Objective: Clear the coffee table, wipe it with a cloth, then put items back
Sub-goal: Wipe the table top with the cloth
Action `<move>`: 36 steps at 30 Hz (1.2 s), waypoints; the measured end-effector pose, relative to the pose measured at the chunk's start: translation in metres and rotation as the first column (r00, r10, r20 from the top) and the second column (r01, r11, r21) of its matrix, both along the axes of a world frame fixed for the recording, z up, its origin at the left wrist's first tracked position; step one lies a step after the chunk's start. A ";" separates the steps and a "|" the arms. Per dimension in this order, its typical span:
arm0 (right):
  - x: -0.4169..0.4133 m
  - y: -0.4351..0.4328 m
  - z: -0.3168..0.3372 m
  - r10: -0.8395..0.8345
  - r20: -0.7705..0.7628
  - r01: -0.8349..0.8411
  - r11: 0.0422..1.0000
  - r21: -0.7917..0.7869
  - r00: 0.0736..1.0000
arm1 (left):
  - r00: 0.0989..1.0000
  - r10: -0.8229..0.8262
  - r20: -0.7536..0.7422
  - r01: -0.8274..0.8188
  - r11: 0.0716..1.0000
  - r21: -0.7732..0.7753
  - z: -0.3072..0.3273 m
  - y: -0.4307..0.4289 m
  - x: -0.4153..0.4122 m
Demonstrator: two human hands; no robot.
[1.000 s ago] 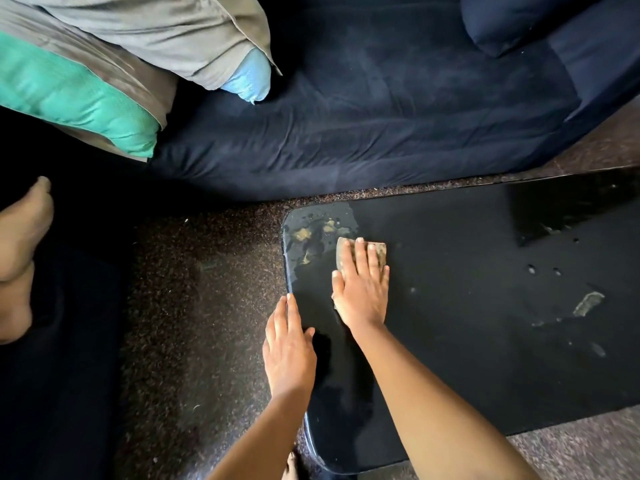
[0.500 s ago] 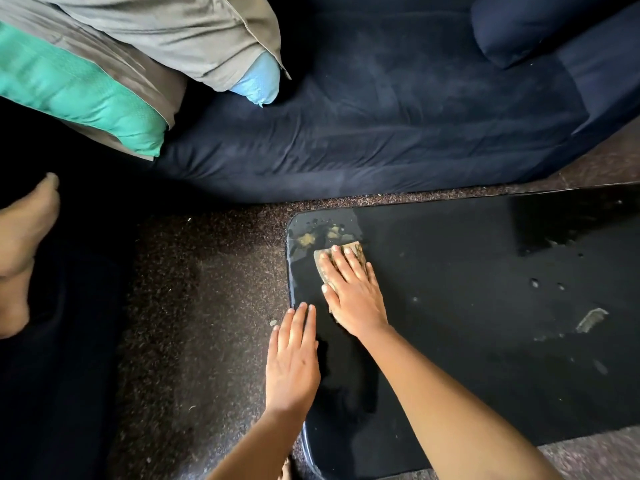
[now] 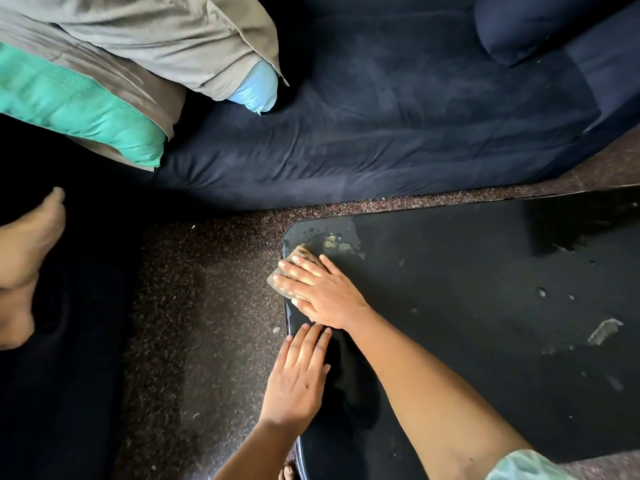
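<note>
A dark speckled carpet point(image 3: 194, 306) runs between a navy fabric sofa point(image 3: 398, 133) and a glossy black coffee table point(image 3: 485, 341) with a rounded corner. At far left a bare foot point(image 3: 27, 244) rests on dark fabric, and grey and green pillows point(image 3: 104, 81) lie on the sofa. The left hand point(image 3: 298, 379) lies flat and open, holding nothing, its fingertips over the table's left edge. The right hand point(image 3: 318, 289) presses flat, fingers spread, on a small tan folded cloth point(image 3: 294, 268) at the table's near-left corner, the cloth slightly overhanging the edge. Yellowish smears point(image 3: 332, 240) sit just beyond it; a pale scrap point(image 3: 604, 330) and droplets point(image 3: 541, 292) lie well to the right. Wiping well likely means firm overlapping strokes, carrying grime off the edge. A second ago, the cloth sat further in from the edge, and the left hand lay further from the right.
</note>
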State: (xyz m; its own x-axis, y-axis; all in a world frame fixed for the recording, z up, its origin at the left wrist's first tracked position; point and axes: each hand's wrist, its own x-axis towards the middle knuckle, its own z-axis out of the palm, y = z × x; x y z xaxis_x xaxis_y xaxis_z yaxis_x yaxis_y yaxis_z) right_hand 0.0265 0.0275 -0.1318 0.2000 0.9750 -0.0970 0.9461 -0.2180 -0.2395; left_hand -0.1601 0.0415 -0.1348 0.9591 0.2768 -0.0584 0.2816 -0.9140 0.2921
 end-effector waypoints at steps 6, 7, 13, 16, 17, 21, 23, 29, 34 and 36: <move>0.004 -0.014 -0.001 -0.047 -0.003 0.047 0.999 0.001 0.999 | 0.993 -0.098 -0.063 0.099 0.995 0.028 -0.002 0.009 0.001; 0.011 -0.023 -0.003 0.014 -0.004 -0.014 1.000 -0.010 1.000 | 0.989 -0.127 -0.073 0.130 0.991 0.030 -0.001 0.009 0.000; 0.033 -0.011 0.004 -0.266 -0.017 0.265 0.964 -0.032 0.964 | 0.986 -0.107 -0.128 0.109 0.994 0.012 -0.001 0.008 -0.002; 0.021 0.002 0.005 -0.321 -0.014 0.321 0.947 -0.003 0.947 | 0.988 -0.020 -0.156 0.017 1.000 -0.023 0.000 0.004 0.000; 0.019 -0.004 0.002 -0.246 0.010 0.246 0.969 0.014 0.969 | 0.987 0.022 -0.161 -0.027 0.999 -0.034 0.000 0.002 0.002; 0.029 -0.046 -0.010 -0.014 0.113 0.011 1.000 0.022 0.993 | 0.976 0.141 -0.168 -0.150 0.988 -0.043 0.002 -0.005 0.014; 0.031 -0.057 -0.010 -0.299 0.112 0.295 0.954 0.045 0.948 | 0.965 0.193 -0.177 -0.205 0.977 -0.051 0.005 -0.008 0.024; 0.023 -0.014 -0.005 -0.752 0.027 0.752 0.658 -0.040 0.659 | 0.939 0.238 -0.249 -0.259 0.965 -0.053 0.001 -0.004 0.038; 0.031 -0.001 -0.003 -0.577 -0.027 0.576 0.816 -0.038 0.816 | 0.920 0.170 -0.354 -0.216 0.972 -0.095 0.003 0.000 0.041; 0.043 -0.019 -0.002 -0.445 -0.002 0.445 0.895 -0.019 0.895 | 0.905 0.129 -0.406 -0.196 0.972 -0.128 0.013 0.001 0.044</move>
State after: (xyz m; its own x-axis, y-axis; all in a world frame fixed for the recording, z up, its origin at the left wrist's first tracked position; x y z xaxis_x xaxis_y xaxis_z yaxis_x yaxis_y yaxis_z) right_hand 0.0691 0.0081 -0.1336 0.6121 0.7822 -0.1161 0.7476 -0.6203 -0.2374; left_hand -0.1157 0.0426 -0.1222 0.7915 0.3817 -0.4774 0.5446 -0.7950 0.2673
